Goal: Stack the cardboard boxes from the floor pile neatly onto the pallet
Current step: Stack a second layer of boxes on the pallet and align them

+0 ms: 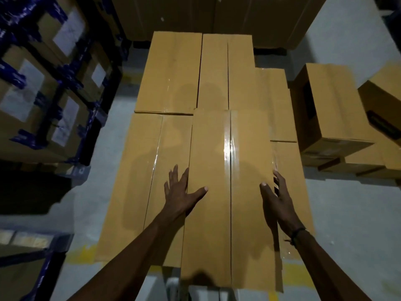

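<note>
A long taped cardboard box [230, 192] lies lengthwise in front of me, raised above the neighbouring boxes. My left hand [180, 190] lies flat with straight fingers along its left edge, thumb on the top face. My right hand [275, 198] presses its right side with straight fingers, thumb over the top. Around it lie several flat-topped boxes of the stack: one at the near left [138, 183], two at the back [171, 72] [225, 70], and lower ones at the right [280, 105]. The pallet beneath is hidden.
Loose cardboard boxes [329, 109] are piled on the floor at the right. Boxes with blue strapping and white labels [43, 83] fill the left. A big cardboard wall [206, 14] stands behind the stack. Grey floor with yellow marks [290, 272] shows near me.
</note>
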### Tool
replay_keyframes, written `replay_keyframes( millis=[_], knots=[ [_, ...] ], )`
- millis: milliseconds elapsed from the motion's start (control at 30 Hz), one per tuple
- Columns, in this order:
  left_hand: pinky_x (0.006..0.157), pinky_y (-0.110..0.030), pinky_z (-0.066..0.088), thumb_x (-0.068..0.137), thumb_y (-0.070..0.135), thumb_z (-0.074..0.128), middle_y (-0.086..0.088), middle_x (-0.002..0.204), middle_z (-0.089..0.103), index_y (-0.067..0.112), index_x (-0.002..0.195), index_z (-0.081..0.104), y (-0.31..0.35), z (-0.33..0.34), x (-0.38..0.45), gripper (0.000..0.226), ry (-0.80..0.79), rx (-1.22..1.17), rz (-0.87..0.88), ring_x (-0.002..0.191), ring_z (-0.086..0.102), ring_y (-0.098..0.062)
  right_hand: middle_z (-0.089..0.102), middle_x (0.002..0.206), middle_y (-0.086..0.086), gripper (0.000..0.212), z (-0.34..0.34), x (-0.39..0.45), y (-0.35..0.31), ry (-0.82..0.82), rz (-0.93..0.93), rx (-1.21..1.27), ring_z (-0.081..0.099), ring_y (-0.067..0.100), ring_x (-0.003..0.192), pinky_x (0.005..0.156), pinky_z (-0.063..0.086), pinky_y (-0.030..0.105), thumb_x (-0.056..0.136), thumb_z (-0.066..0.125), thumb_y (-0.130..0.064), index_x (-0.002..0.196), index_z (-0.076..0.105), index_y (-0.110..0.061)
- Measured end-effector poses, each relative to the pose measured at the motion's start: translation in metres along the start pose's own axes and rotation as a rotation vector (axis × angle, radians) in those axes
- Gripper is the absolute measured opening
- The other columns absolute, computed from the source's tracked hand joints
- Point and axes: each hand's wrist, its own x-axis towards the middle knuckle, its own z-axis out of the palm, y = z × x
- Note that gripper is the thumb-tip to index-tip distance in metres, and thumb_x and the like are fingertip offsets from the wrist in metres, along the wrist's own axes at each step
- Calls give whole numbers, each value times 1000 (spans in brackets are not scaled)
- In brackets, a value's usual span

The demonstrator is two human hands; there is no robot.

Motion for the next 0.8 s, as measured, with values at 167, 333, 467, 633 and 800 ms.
replay_keyframes(
  millis=[167, 333, 467, 633, 800],
  knots=[
    [124, -54, -11, 71, 92, 45, 5, 169, -24, 32, 164, 7, -14, 16, 13, 117, 2, 30, 9, 155, -24, -20, 26, 166, -5, 62, 5, 17, 21, -7, -8, -9, 28, 25, 150, 118, 32, 55, 103, 57, -38, 155, 26, -44],
    [124, -57, -11, 76, 88, 47, 5, 169, -25, 32, 164, 7, -23, 28, 21, 112, 19, 20, 17, 155, -25, -20, 26, 166, -4, 61, 9, 32, 32, -16, -25, -41, 27, 23, 150, 116, 30, 43, 106, 54, -28, 159, 24, -34],
    [123, -56, -11, 78, 89, 47, 6, 169, -26, 32, 164, 9, -30, 38, 22, 110, 51, 29, 58, 155, -25, -20, 26, 166, -3, 61, 11, 39, 46, -7, -12, -52, 28, 24, 150, 115, 32, 45, 106, 54, -29, 159, 24, -34],
    [124, -54, -13, 86, 82, 51, 7, 169, -25, 32, 165, 11, -34, 48, 22, 102, 107, 40, 67, 155, -25, -18, 26, 166, -3, 62, 13, 47, 55, -8, 4, -54, 28, 23, 150, 115, 33, 47, 106, 53, -32, 160, 23, -36],
    [124, -54, -12, 88, 80, 48, 6, 170, -23, 34, 165, 11, -37, 62, 24, 97, 183, 93, 75, 156, -23, -19, 23, 168, -2, 63, 17, 53, 63, -18, -1, -82, 25, 23, 152, 119, 30, 49, 107, 52, -29, 162, 21, -31]
  ],
)
